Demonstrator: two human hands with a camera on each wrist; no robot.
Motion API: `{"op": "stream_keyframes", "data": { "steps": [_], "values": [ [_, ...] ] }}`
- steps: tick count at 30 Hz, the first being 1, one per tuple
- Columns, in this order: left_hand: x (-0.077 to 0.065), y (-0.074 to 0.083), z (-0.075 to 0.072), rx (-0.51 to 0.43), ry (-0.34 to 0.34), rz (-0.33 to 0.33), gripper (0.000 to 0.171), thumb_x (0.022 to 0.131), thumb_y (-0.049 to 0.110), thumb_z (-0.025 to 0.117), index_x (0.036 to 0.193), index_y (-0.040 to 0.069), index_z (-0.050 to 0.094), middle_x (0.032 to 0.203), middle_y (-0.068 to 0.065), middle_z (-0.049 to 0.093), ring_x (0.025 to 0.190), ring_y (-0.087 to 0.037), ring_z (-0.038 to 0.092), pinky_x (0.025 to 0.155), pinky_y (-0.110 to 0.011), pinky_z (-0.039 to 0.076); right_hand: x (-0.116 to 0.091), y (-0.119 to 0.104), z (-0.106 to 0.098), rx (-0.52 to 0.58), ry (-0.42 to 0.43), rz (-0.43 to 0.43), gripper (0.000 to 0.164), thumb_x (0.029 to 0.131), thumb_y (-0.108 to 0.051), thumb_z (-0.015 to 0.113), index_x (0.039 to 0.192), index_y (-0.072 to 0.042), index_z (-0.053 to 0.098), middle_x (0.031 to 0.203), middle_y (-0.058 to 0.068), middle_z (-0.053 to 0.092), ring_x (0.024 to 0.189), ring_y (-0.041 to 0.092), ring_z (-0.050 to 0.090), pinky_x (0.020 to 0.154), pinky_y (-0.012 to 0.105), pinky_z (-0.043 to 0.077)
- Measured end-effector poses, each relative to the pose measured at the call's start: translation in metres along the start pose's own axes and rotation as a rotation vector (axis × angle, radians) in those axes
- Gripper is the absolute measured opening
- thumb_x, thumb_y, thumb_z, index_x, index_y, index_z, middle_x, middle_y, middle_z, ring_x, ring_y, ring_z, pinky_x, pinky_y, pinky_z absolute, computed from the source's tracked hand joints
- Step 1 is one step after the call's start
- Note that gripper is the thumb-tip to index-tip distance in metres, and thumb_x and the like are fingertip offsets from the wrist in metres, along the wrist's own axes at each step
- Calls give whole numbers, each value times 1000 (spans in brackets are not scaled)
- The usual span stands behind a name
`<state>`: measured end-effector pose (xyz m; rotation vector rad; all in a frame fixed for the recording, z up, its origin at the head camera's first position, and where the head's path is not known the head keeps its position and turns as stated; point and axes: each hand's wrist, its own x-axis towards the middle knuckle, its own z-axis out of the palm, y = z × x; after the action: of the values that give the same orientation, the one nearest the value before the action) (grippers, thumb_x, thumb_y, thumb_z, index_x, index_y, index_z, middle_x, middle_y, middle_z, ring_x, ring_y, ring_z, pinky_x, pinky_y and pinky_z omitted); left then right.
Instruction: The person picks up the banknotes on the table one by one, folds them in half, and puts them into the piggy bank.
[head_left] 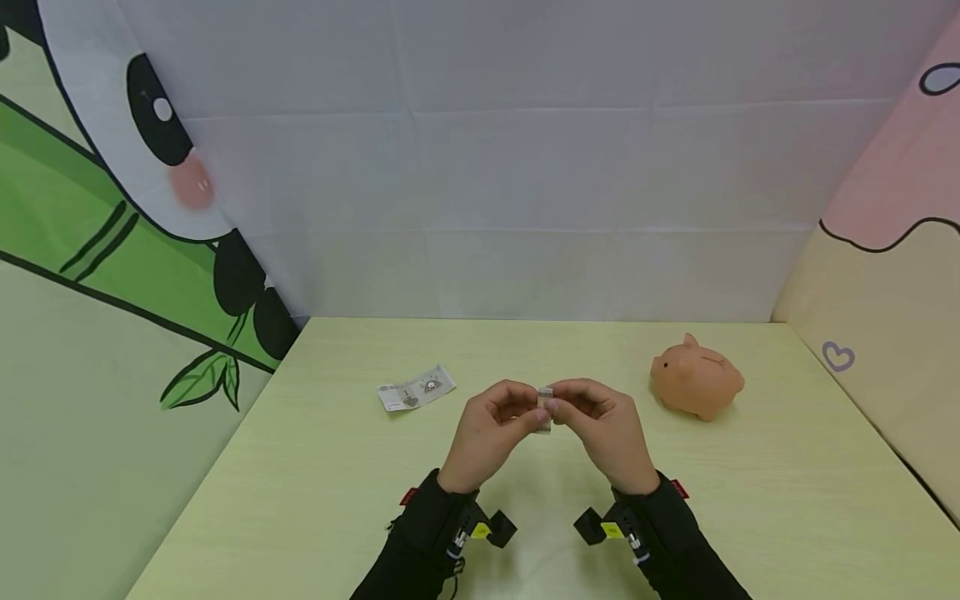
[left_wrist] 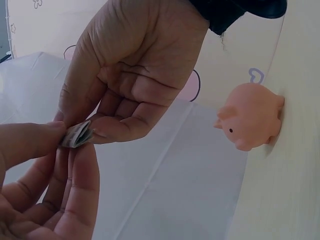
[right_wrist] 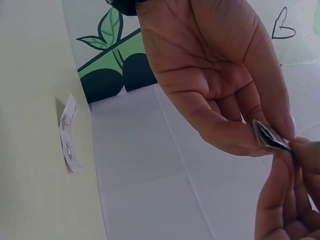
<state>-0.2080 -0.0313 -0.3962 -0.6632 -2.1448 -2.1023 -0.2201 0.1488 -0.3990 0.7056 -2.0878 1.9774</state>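
Note:
Between both hands, above the table, is a small folded banknote (head_left: 545,410), bent into a narrow strip. My left hand (head_left: 490,429) pinches its left side between thumb and fingers. On the other side my right hand (head_left: 602,427) pinches it with thumb and index finger. The wrist views show the folded banknote (left_wrist: 77,135) with its layers lying against each other at the fingertips; its layered end (right_wrist: 269,136) faces the right wrist camera. A second banknote (head_left: 417,389), creased and unfolded, lies on the table beyond the left hand.
An orange piggy bank (head_left: 696,379) with a slot on its back stands on the table at the right, beyond the right hand. The pale wood-look table (head_left: 300,500) is bordered by a white cloth backdrop (head_left: 525,208) and printed side panels.

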Motion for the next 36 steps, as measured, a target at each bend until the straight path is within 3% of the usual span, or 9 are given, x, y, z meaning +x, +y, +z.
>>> {"op": "stream_keyframes", "data": {
  "steps": [27,36],
  "values": [
    [0,1,-1,48,25,-38,17,92,8,67,105,-3,65,101,-23,65,85,-5,66,76,-27,57,1,1,1,3,-39,-16,15,93,-6,65,105,4,68,89,-10,69,76,10,64,69,25,55],
    [2,-2,-2,98,56,-43,14,91,5,68,103,-1,66,100,-20,65,84,-6,65,75,-25,57,2,5,-11,-39,16,-8,22,94,-6,64,112,6,65,94,-10,68,80,10,66,72,23,56]
  ]
}}
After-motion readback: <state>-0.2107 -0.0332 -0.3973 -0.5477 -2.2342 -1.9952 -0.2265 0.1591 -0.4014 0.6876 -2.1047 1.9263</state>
